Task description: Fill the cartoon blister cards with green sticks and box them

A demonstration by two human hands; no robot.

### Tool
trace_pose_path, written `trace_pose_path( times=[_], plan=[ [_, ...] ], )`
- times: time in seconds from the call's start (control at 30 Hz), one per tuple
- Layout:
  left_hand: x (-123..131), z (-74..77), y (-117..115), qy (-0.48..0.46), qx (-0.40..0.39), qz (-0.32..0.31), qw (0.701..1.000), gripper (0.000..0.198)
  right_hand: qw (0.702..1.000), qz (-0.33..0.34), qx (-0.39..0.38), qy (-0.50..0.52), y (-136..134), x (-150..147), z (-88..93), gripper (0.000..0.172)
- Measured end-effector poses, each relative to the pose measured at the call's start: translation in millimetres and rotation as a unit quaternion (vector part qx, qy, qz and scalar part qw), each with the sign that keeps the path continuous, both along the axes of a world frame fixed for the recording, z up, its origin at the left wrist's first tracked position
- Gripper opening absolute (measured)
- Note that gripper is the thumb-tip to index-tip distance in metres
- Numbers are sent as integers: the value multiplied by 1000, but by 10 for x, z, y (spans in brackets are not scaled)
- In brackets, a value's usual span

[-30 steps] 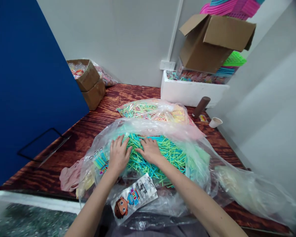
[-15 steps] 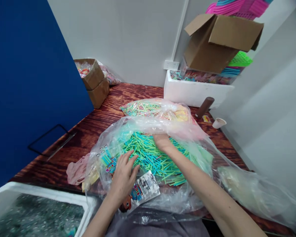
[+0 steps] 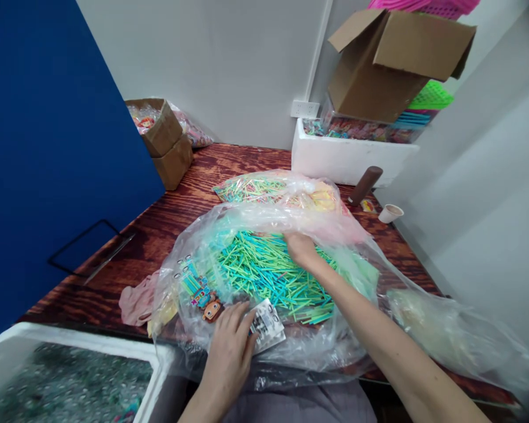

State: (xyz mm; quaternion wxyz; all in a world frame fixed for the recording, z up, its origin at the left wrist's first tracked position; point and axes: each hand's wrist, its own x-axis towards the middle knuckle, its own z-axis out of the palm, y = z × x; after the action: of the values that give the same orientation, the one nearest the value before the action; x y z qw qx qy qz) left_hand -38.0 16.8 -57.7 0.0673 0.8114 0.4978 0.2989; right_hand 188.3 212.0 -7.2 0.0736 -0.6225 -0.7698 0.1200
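Since half a second ago, the left hand (image 3: 230, 341) sits lower and nearer the body, moved from the near-left edge of the sticks (image 3: 264, 261) onto the printed packets (image 3: 270, 324). The right hand (image 3: 300, 249) shifts only slightly, staying at the far edge of the pile.

The green and blue sticks lie loose in the opened clear bag (image 3: 286, 217) on the table (image 3: 147, 238), many crossing at odd angles. The packets lie in front of them, partly covered by the left hand; another bunch of packets (image 3: 194, 285) lies to the left of the sticks. The left fingers spread over the packets, but whether they pinch one I cannot tell. The right fingers curl down out of sight among the sticks, so I cannot tell whether they grasp any.

For good handling, the right hand probably does best with a light, raking touch, drawing the sticks along their length so they line up; squeezing across a tangle could bend or snap such thin pieces. The loose film at the far rim is best kept clear of the fingers. A flat left palm should steady the packets without creasing them.
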Motion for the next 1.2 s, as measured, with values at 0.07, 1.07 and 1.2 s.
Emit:
trace_pose_path(
  times=[0.07,1.07,1.2],
  plan=[
    [18,-20,-32,3,3,1,1000,34,996,-22,-20,84,-64,70,23,21],
    [900,325,738,-326,-300,-77,893,61,613,-77,-413,669,-1507,254,-357,39],
    [799,370,755,-297,-253,-82,917,52,624,-62,-412,662,-1566,224,-378,37]
  ],
)
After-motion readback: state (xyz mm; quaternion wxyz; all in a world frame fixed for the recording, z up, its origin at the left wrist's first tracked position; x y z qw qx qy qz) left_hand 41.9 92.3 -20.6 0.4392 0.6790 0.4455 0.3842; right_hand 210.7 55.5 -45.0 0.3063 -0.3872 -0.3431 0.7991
